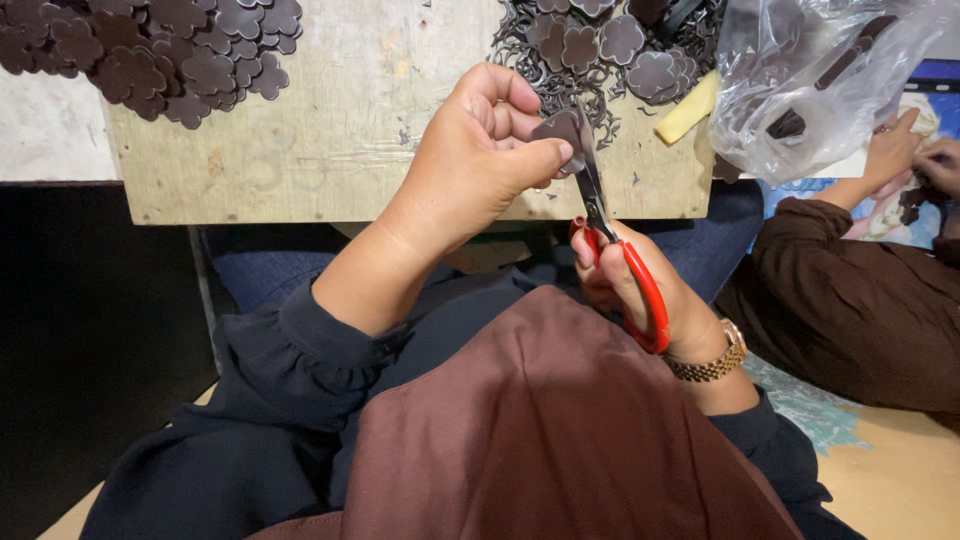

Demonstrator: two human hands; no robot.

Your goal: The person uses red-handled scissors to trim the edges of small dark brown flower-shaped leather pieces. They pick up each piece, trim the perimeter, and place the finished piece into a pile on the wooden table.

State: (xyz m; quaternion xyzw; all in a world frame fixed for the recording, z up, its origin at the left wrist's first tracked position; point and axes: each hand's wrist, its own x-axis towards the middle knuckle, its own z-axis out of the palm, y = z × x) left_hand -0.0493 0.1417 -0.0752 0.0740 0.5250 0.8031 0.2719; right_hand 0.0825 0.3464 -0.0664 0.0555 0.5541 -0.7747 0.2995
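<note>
— Which step was in hand?
— Trimming, it seemed. The left hand [480,160] pinched a dark flower piece [560,128] just over the counter's [340,130] near edge; the right hand [640,290] gripped red scissors [610,235], blades at the piece.
— And the next move?
— Probably turning the piece so the blades followed its outline.

The flower-shaped piece [560,130] is dark brown, flat and thin, with rounded scalloped lobes. It sits upright-tilted just above the near edge of a wooden board, partly hidden by the fingers pinching it. The scissors [610,240] have red loop handles and short dark metal blades (blades slightly parted). The blade tips point up and away, meeting the right edge of the piece; the handles lie lower, toward the lap.
</note>
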